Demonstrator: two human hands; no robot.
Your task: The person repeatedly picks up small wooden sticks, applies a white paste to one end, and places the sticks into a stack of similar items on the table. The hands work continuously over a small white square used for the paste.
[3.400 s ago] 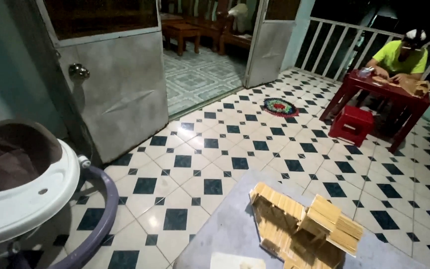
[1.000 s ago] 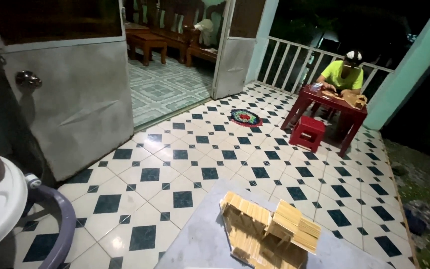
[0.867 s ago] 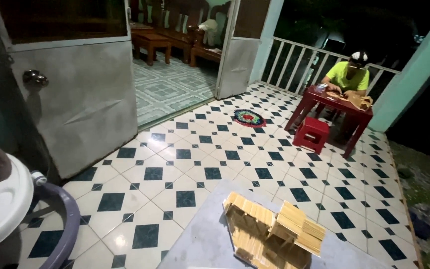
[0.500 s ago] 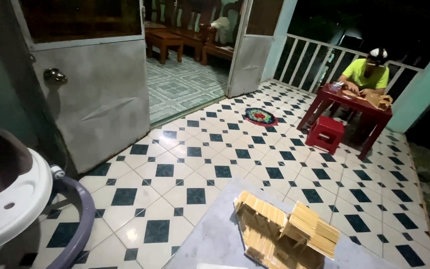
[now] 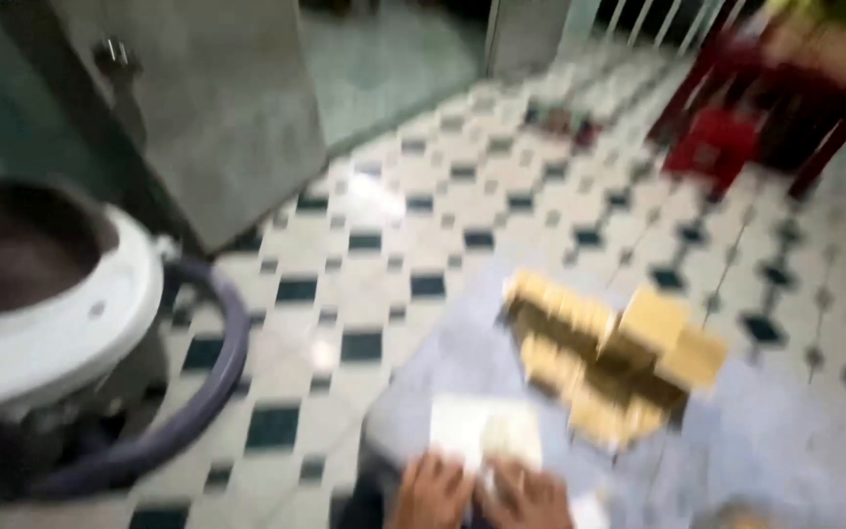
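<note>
Paper sheet, pale and flat, lies on the near edge of the grey bench, and both hands meet at its lower edge: the left hand and the right hand rest side by side with fingers bent onto it, though motion blur hides whether they pinch it or only press it down. Just beyond the sheet, a stack of tan wooden blocks stands, laid crosswise in loose layers. Left of the bench sits a white rounded plastic seat with a purple hoop. Below spreads glossy white floor tiling with dark diamonds.
</note>
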